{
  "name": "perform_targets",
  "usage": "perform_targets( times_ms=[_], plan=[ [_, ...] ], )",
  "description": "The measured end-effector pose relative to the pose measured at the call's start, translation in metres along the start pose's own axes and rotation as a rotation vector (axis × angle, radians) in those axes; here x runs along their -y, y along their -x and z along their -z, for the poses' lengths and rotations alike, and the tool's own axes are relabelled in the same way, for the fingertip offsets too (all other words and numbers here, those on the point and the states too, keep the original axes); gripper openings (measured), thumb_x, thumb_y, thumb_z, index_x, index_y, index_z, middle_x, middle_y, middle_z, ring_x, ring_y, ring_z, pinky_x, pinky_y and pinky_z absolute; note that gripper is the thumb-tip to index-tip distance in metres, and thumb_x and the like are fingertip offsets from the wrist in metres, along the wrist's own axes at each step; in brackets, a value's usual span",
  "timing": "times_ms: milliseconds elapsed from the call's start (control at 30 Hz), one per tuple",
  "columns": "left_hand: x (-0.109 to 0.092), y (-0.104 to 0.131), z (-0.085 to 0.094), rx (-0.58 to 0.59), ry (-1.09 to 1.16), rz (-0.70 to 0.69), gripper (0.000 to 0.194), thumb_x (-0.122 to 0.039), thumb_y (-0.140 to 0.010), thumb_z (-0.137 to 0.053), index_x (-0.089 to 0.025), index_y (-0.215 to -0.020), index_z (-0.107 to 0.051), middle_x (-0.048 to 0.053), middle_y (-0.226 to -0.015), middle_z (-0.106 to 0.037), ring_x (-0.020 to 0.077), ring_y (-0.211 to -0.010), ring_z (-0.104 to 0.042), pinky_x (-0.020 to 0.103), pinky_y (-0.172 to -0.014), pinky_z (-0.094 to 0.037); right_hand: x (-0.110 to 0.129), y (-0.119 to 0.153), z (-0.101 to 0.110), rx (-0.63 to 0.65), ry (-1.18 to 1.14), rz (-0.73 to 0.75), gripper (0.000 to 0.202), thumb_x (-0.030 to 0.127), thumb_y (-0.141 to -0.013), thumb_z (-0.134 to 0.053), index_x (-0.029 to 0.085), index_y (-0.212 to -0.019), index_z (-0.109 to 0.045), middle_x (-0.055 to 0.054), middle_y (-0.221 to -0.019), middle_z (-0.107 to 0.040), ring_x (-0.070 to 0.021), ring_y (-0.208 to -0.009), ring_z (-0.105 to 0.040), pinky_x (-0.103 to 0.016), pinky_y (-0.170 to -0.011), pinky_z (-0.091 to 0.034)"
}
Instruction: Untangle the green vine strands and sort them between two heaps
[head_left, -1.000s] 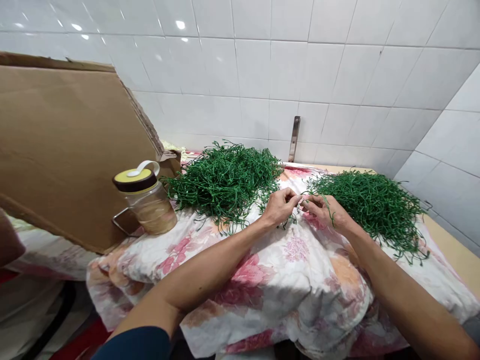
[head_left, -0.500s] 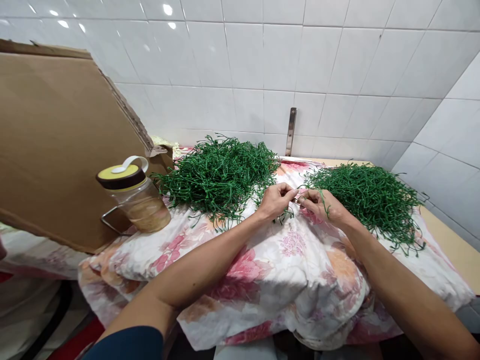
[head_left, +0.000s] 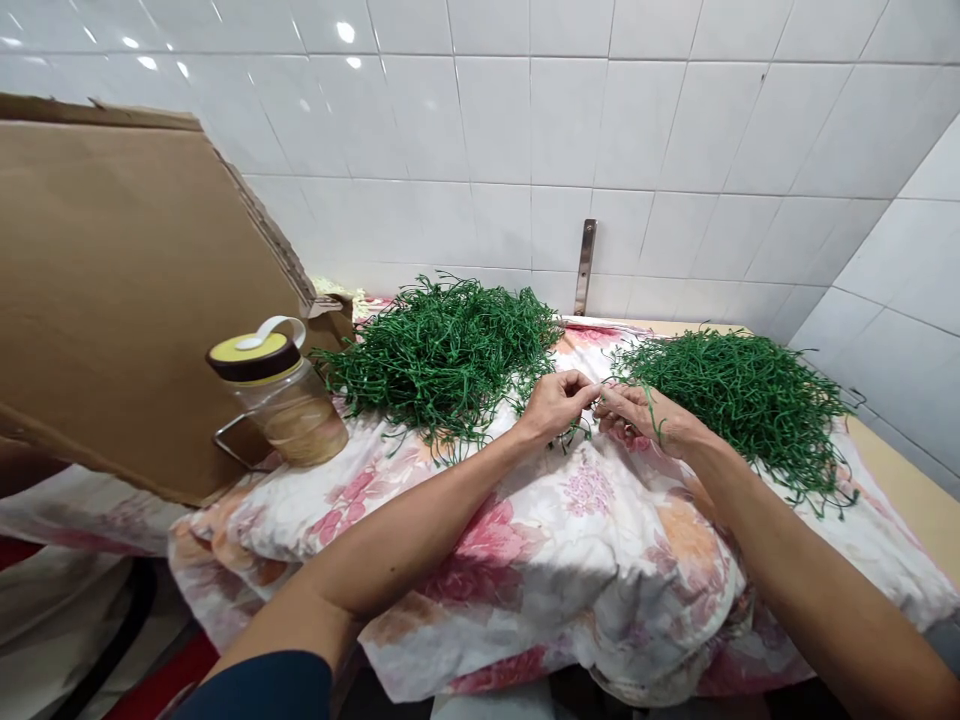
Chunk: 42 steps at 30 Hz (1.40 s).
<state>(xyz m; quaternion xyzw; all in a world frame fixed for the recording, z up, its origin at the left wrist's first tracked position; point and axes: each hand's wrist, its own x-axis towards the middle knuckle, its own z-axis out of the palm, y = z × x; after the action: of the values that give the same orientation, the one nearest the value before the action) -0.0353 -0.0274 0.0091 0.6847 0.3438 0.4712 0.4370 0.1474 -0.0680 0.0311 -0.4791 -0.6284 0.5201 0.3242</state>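
Note:
My left hand [head_left: 556, 405] is closed in a pinch, its thumb and forefinger meeting my right hand's fingertips. What it holds is too small to make out. My right hand [head_left: 651, 418] pinches as well, and a thin green plastic-looking strand [head_left: 655, 418] loops over its fingers. Left of my hands lies a big tangled heap of green strands [head_left: 442, 355] with little knobbed tips. A second heap of green strands [head_left: 739, 400] spreads to the right. Both rest on a floral cloth [head_left: 487, 540]. A few loose strands show just under my left hand.
A clear bottle [head_left: 304, 415] with a yellow and brown lid, partly filled with brownish liquid, stands left of the first heap. Beside it leans a large cardboard sheet [head_left: 127, 290]. A metal bracket [head_left: 586, 265] is fixed to the white tiled wall [head_left: 487, 120] behind.
My fingertips have shifted slightly, and the right hand's fingers are stretched a little more toward the left. The view has moved a bit; the heaps look the same.

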Motion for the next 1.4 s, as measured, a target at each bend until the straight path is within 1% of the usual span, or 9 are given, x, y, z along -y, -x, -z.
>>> perform_targets(
  times_ms=[167, 400, 667, 767, 900, 967, 1167, 1267, 1400],
  plan=[
    [0.002, 0.000, -0.002, 0.007, -0.032, -0.015, 0.026, -0.038, -0.080, -0.067, -0.013, -0.073, -0.067, 0.000, -0.062, -0.061, 0.0087, -0.053, -0.048, 0.021, -0.050, -0.035, 0.000, 0.001, 0.000, 0.032, 0.007, -0.041, 0.066, 0.082, -0.080, -0.060, 0.016, -0.082, -0.065, -0.007, -0.075, -0.069, -0.0108, -0.051, -0.052, -0.023, -0.042, -0.036],
    [-0.012, 0.004, -0.002, 0.007, 0.042, 0.042, 0.035, -0.047, -0.077, -0.073, -0.014, -0.070, -0.067, 0.001, -0.060, -0.062, 0.0102, -0.056, -0.052, 0.022, -0.053, -0.038, -0.007, -0.001, 0.007, 0.122, 0.078, 0.074, 0.055, 0.070, -0.084, -0.067, 0.015, -0.078, -0.064, -0.004, -0.075, -0.067, -0.0088, -0.053, -0.051, -0.021, -0.044, -0.036],
    [-0.009, 0.002, -0.001, 0.017, 0.071, 0.083, 0.037, -0.049, -0.076, -0.074, -0.013, -0.070, -0.065, 0.002, -0.063, -0.064, 0.0083, -0.049, -0.050, 0.022, -0.048, -0.038, -0.021, -0.009, 0.005, 0.036, 0.059, 0.106, 0.053, 0.071, -0.083, -0.065, 0.018, -0.085, -0.063, -0.004, -0.073, -0.067, -0.0119, -0.049, -0.052, -0.023, -0.041, -0.036],
    [-0.006, 0.001, -0.001, 0.015, 0.049, 0.090, 0.033, -0.045, -0.077, -0.072, -0.013, -0.072, -0.067, 0.002, -0.064, -0.065, 0.0081, -0.050, -0.050, 0.021, -0.049, -0.038, -0.023, -0.012, 0.003, -0.121, 0.207, 0.198, 0.045, 0.065, -0.086, -0.065, 0.020, -0.084, -0.064, -0.002, -0.068, -0.066, -0.0160, -0.054, -0.057, -0.026, -0.046, -0.043],
    [0.000, -0.001, 0.001, 0.004, 0.055, 0.089, 0.031, -0.043, -0.078, -0.072, -0.014, -0.073, -0.067, 0.002, -0.064, -0.066, 0.0079, -0.049, -0.050, 0.021, -0.049, -0.038, -0.018, -0.009, 0.003, -0.467, 0.528, 0.384, 0.033, 0.052, -0.089, -0.066, 0.019, -0.093, -0.070, -0.008, -0.088, -0.072, -0.0218, -0.078, -0.064, -0.032, -0.069, -0.050],
    [0.003, -0.002, 0.002, -0.024, 0.061, 0.092, 0.031, -0.043, -0.078, -0.072, -0.014, -0.073, -0.067, 0.003, -0.064, -0.066, 0.0080, -0.049, -0.050, 0.021, -0.049, -0.038, -0.013, -0.005, 0.005, -0.592, 0.646, 0.452, 0.031, 0.048, -0.091, -0.064, 0.018, -0.094, -0.069, -0.009, -0.089, -0.069, -0.0209, -0.076, -0.062, -0.033, -0.071, -0.048],
    [0.009, -0.006, 0.006, -0.141, 0.012, 0.114, 0.029, -0.042, -0.077, -0.073, -0.013, -0.075, -0.069, 0.004, -0.065, -0.068, 0.0087, -0.049, -0.053, 0.020, -0.048, -0.039, 0.003, 0.010, -0.004, -0.779, 0.679, 0.657, 0.027, 0.041, -0.099, -0.054, 0.020, -0.084, -0.062, -0.007, -0.080, -0.063, -0.0193, -0.070, -0.056, -0.032, -0.070, -0.047],
    [0.011, -0.006, 0.007, -0.154, -0.008, 0.107, 0.029, -0.042, -0.078, -0.072, -0.013, -0.076, -0.070, 0.004, -0.067, -0.068, 0.0088, -0.050, -0.054, 0.020, -0.047, -0.040, 0.003, 0.015, -0.016, -0.729, 0.670, 0.666, 0.024, 0.039, -0.099, -0.053, 0.021, -0.087, -0.065, -0.007, -0.080, -0.067, -0.0196, -0.069, -0.060, -0.032, -0.071, -0.049],
    [0.015, -0.007, 0.009, -0.162, 0.002, 0.082, 0.027, -0.040, -0.078, -0.070, -0.014, -0.075, -0.069, 0.003, -0.067, -0.068, 0.0088, -0.050, -0.055, 0.020, -0.046, -0.041, -0.001, 0.013, -0.029, -0.475, 0.766, 0.780, 0.021, 0.029, -0.100, -0.051, 0.022, -0.099, -0.071, -0.011, -0.100, -0.072, -0.0229, -0.089, -0.069, -0.034, -0.082, -0.055]
  ],
)
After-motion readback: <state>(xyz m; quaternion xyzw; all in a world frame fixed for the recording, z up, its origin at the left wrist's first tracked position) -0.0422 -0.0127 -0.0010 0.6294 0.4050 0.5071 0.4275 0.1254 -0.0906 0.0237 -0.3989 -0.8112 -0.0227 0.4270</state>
